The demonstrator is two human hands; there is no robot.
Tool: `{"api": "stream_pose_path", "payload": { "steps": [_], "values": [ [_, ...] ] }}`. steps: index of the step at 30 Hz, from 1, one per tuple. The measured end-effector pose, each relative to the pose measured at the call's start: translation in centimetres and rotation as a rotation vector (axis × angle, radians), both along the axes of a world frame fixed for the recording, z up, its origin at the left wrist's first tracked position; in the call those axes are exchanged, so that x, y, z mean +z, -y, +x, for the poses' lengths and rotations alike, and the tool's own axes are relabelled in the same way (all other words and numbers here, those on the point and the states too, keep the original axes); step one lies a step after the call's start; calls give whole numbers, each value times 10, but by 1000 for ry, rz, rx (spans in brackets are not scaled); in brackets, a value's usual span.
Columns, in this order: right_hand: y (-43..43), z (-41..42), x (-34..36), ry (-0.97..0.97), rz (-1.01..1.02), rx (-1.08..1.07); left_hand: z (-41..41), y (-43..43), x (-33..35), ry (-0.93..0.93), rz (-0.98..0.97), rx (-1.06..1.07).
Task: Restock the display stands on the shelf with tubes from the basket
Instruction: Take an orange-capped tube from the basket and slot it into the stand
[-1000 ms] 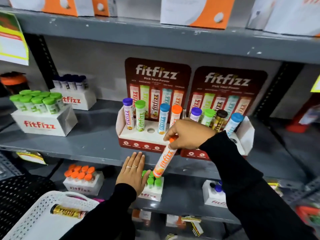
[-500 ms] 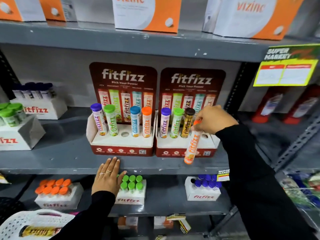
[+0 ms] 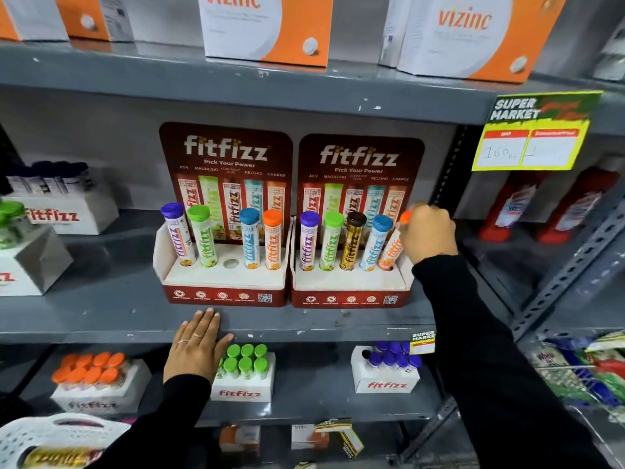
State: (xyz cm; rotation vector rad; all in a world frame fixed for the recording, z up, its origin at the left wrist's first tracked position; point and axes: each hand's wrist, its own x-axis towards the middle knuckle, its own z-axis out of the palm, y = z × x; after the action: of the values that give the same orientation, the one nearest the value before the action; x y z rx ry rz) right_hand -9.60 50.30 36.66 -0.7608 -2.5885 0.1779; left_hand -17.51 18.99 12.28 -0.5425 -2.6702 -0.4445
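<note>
Two display stands sit side by side on the shelf: left stand holds four tubes, right stand five; basket near left.

Left display stand: backboard reads "fitfizz", "Pick Your Power", then "ACV", "MAGNESIO", "RELOAD", "CHARGE"; one small heading between them is illegible. Right display stand: same wording. Both carry a QR code on the front lip. Tubes standing in both stands read "fitfizz" lengthwise, e.g. the purple-capped tube. White cartons on the lower shelf read "fitfizz" in red. Orange-and-white boxes on the top shelf read "vizinc". Yellow shelf tag: "SUPER MARKET", handwritten "160"; remainder illegible.
</note>
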Motion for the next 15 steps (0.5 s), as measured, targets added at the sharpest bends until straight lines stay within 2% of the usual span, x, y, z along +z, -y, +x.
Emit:
{"api": "stream_pose_path", "payload": {
  "steps": [5,15],
  "values": [
    [-5,-1,-1,98,-24,-13,2,-1,2,22,-10,3],
    [-26,-29,-16,91,-142,-15,4,-1,10,91,-23,0]
  ]
}}
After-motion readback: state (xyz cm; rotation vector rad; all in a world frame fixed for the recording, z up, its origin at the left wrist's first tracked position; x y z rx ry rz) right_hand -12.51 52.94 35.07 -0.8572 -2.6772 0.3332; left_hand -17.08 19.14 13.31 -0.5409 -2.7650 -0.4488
